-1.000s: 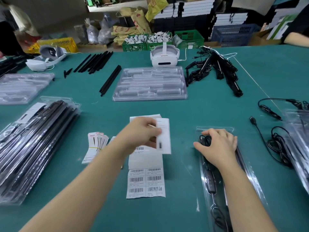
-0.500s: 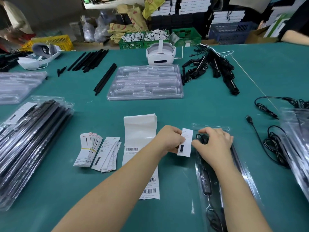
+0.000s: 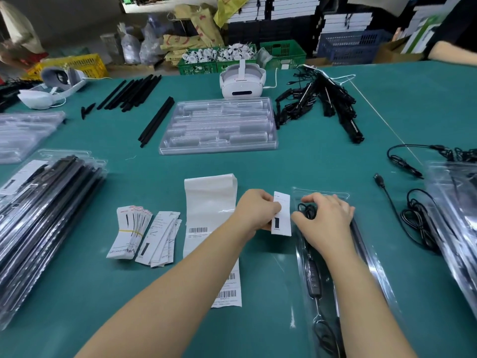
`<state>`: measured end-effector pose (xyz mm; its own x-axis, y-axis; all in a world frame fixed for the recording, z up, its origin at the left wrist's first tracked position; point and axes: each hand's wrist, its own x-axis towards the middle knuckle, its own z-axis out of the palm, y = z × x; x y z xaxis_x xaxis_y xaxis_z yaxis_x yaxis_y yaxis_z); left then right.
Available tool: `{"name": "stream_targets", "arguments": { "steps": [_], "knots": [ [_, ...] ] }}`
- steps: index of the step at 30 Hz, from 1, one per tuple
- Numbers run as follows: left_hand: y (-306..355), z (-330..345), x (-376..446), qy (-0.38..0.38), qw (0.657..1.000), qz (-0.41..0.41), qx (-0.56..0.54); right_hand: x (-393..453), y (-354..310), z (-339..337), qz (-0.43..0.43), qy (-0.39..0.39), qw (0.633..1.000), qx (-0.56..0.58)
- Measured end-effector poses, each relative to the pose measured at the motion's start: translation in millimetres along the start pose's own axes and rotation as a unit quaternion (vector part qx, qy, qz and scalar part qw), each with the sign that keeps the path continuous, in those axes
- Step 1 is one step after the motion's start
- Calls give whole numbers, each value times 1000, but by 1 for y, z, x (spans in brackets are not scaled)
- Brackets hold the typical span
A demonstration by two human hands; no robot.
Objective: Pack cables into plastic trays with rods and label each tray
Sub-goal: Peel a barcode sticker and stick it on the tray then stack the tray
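A narrow clear plastic tray (image 3: 374, 270) lies in front of me on the green table, with a black cable and inline controller (image 3: 313, 279) and a black rod inside. My left hand (image 3: 254, 210) pinches a small white label card (image 3: 281, 215) upright at the tray's left edge. My right hand (image 3: 326, 215) rests on the tray's top end over the coiled cable, its thumb close to the card. A strip of barcode stickers (image 3: 210, 208) runs under my left forearm.
Two piles of white label cards (image 3: 144, 235) lie left of the strip. Filled trays are stacked at left (image 3: 44, 215) and right (image 3: 456, 215). Empty clear trays (image 3: 219, 125), black rods (image 3: 131, 93), loose cables (image 3: 418, 223) and a white headset (image 3: 242, 80) lie further back.
My left hand carried the label card from above the sticker strip rightward to the tray's edge. My right hand stayed on the tray's top end and now nears the card.
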<state>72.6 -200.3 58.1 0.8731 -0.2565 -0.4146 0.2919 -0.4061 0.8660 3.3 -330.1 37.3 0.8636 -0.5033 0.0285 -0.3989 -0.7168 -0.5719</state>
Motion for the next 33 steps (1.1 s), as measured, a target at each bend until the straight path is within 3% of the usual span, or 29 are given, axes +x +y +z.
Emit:
{"name": "stream_targets", "arguments": {
  "steps": [8, 13, 33],
  "knots": [
    [4, 3, -3, -37, 999, -2, 14, 1, 0, 1, -1, 8, 1000, -5],
    [5, 1, -1, -10, 999, -22, -27, 1, 0, 2, -2, 9, 1000, 1],
    [7, 11, -2, -36, 999, 15, 11, 0, -1, 2, -1, 19, 1000, 3]
  ]
}}
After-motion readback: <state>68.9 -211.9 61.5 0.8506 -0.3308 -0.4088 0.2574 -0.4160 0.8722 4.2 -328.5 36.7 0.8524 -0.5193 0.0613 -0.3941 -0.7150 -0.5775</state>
